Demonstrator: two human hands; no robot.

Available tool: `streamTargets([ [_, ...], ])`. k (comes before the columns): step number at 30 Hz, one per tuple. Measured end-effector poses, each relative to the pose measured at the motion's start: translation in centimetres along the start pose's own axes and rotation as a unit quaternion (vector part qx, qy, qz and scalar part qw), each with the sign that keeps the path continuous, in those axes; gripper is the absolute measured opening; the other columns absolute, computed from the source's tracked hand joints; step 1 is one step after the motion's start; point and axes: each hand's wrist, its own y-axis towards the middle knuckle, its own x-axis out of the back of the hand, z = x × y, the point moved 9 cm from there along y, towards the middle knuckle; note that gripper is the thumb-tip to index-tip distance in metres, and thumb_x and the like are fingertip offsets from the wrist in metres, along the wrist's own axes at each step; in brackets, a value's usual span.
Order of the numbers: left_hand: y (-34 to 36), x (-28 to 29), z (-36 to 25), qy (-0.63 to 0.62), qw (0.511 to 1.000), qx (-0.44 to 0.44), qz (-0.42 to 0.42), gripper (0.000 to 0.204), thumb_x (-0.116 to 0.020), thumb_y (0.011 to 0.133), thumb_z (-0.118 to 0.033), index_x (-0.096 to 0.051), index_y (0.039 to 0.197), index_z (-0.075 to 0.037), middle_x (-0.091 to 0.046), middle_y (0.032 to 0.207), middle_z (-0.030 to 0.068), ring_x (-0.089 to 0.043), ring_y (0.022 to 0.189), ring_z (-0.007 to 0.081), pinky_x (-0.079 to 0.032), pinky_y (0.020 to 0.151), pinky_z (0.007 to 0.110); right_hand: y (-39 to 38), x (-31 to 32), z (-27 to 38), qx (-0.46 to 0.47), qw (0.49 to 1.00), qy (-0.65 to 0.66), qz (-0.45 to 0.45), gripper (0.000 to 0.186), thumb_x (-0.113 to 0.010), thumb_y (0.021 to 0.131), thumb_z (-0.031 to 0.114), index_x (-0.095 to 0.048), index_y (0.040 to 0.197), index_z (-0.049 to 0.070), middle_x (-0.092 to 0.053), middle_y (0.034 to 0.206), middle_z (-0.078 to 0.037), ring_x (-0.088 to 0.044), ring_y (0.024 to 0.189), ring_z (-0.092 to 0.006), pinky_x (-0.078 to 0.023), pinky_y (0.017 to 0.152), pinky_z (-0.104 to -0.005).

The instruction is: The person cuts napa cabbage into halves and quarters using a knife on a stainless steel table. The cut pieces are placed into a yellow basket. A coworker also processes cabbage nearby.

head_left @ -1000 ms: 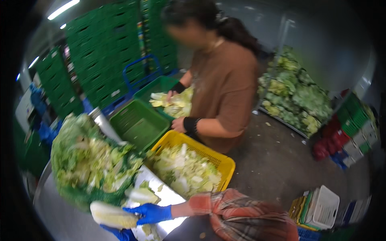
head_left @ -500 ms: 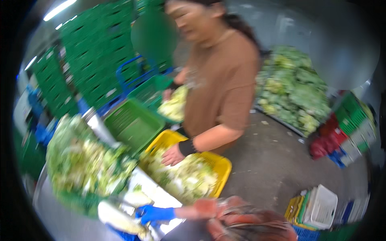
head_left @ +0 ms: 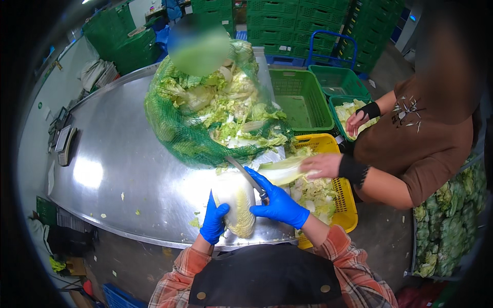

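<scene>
A pale napa cabbage point(head_left: 237, 203) stands between my two blue-gloved hands at the near edge of the steel table. My left hand point(head_left: 214, 219) is wrapped round its left side, thumb on the leaves. In my right hand point(head_left: 281, 204) is a knife point(head_left: 247, 174), its dark handle in my grip and its blade pointing up and left past the cabbage. My right thumb also touches the cabbage's right side. Just beyond lies a loose cabbage leaf point(head_left: 282, 171), with a co-worker's blurred hand point(head_left: 324, 165) at its right end.
A green net sack point(head_left: 179, 141) of cabbage leaves lies on the steel table point(head_left: 118, 154). On the right stand a yellow crate point(head_left: 349, 205) of leaves, a green crate point(head_left: 303, 97) and the co-worker in brown. Cabbages point(head_left: 447, 231) are piled behind them; a scale point(head_left: 67, 146) sits far left.
The view has swung from the right side round to face the table. The cabbage now shows between both my hands. The co-worker's hand is now at the loose leaf.
</scene>
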Motion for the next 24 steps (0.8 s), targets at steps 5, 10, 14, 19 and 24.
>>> streamTargets([
  [5, 1.2, -1.3, -0.8, 0.102, 0.994, -0.047, 0.003, 0.103, -0.081, 0.058, -0.031, -0.021, 0.138, -0.004, -0.041, 0.129, 0.0139, -0.043, 0.118, 0.0275, -0.038, 0.098, 0.039, 0.0, 1.3, -0.2, -0.017, 0.997, -0.068, -0.042, 0.083, -0.062, 0.065, 0.017, -0.026, 0.14, 0.024, -0.061, 0.082, -0.008, -0.05, 0.06, -0.0139, -0.047, 0.063, -0.0285],
  [10, 1.7, 0.1, 1.0, 0.055, 0.995, 0.064, 0.047, 0.095, -0.075, 0.065, -0.04, -0.024, 0.138, -0.004, -0.041, 0.131, 0.0162, -0.043, 0.119, 0.029, -0.037, 0.099, 0.04, 1.2, 2.0, -0.9, 0.036, 0.996, -0.05, -0.061, 0.074, -0.058, 0.069, 0.01, -0.033, 0.137, 0.022, -0.062, 0.087, -0.01, -0.054, 0.063, -0.0158, -0.047, 0.064, -0.0291],
  [14, -0.6, 1.2, 5.4, -0.17, 0.952, 0.245, 0.073, 0.087, -0.056, 0.074, -0.06, -0.029, 0.137, -0.006, -0.041, 0.133, 0.0179, -0.045, 0.117, 0.0338, -0.037, 0.098, 0.045, 1.2, 3.2, 0.1, -0.047, 0.99, -0.135, 0.002, 0.068, -0.055, 0.072, 0.006, -0.035, 0.136, 0.021, -0.062, 0.093, -0.012, -0.059, 0.069, -0.0179, -0.048, 0.066, -0.0296],
  [19, 0.4, 0.0, 4.6, -0.234, 0.947, 0.211, 0.063, 0.091, -0.046, 0.074, -0.071, -0.027, 0.139, -0.009, -0.041, 0.132, 0.0188, -0.046, 0.115, 0.0353, -0.039, 0.096, 0.048, -0.5, 7.3, 0.5, 0.081, 0.928, -0.264, -0.252, 0.051, -0.066, 0.077, 0.024, -0.046, 0.12, 0.005, -0.051, 0.11, -0.016, -0.06, 0.082, -0.0274, -0.049, 0.069, -0.0361],
  [24, 2.8, -0.8, 2.7, -0.145, 0.983, 0.112, 0.003, 0.072, -0.049, 0.085, -0.051, -0.029, 0.135, -0.004, -0.045, 0.129, 0.0154, -0.049, 0.112, 0.0291, -0.039, 0.098, 0.042, -1.6, 0.5, 0.5, 0.057, 0.976, -0.141, -0.157, 0.042, -0.069, 0.076, 0.035, -0.05, 0.099, 0.005, -0.046, 0.09, -0.011, -0.054, 0.07, -0.0226, -0.046, 0.066, -0.0318],
])
